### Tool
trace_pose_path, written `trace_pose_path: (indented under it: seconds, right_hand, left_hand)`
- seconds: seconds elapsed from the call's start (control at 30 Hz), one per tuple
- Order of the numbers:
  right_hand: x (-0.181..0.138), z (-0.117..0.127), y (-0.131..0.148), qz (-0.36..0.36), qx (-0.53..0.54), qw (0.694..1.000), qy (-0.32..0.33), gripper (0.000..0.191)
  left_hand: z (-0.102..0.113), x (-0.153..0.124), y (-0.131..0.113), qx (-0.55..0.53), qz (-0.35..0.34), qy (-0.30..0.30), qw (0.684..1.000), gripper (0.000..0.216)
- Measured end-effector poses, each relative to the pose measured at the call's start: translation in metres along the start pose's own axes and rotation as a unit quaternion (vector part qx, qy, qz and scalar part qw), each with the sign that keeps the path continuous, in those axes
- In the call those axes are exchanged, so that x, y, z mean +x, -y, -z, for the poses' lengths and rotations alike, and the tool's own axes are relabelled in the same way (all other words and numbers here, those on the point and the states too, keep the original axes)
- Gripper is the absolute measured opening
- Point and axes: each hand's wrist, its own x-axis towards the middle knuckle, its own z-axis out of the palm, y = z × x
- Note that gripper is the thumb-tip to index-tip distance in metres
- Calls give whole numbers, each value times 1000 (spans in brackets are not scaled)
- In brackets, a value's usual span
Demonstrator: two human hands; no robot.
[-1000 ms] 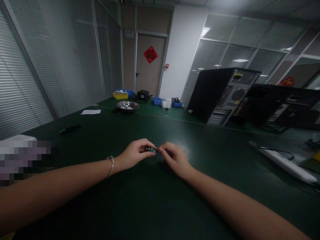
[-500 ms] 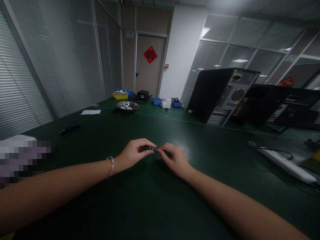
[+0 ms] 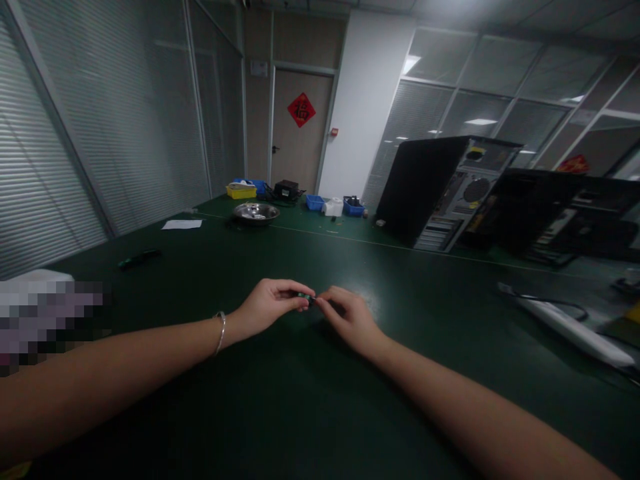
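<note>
Over the middle of the dark green table (image 3: 310, 400), both hands meet fingertip to fingertip at a small green and dark part (image 3: 307, 297). My left hand (image 3: 267, 305), with a silver bracelet (image 3: 221, 332) at its wrist, pinches the part between thumb and fingers. From the other side my right hand (image 3: 353, 319) pinches at its dark end with thumb and forefinger. The part is too small and too covered by fingers to name its kind.
Further back stand a metal bowl (image 3: 256, 212), a white paper (image 3: 182, 225) and small blue bins (image 3: 315, 202). A black computer tower (image 3: 425, 187) rises at the back right. A white power strip (image 3: 575, 330) lies right; a green-handled dark tool (image 3: 139, 259) lies left.
The left fingertips have shifted slightly on the green part and its tilt looks a little different. Both hands stay in almost the same place.
</note>
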Motion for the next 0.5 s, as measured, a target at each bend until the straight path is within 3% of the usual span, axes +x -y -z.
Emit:
trace_pose_path:
  seconds: [0.17,0.33,0.5]
  right_hand:
    - [1,0,-1,-31,12,999,-29,23]
    - [0,-2,-6,-41,18,998,-40,24]
    - [1,-2,-4,-45,17,998,-31,23]
  left_hand:
    - [2,1,1,27,1,7,1000,25]
    - [4,0,-6,183,-10,108,977,20]
    - [3,0,-9,286,-76,159,942,19]
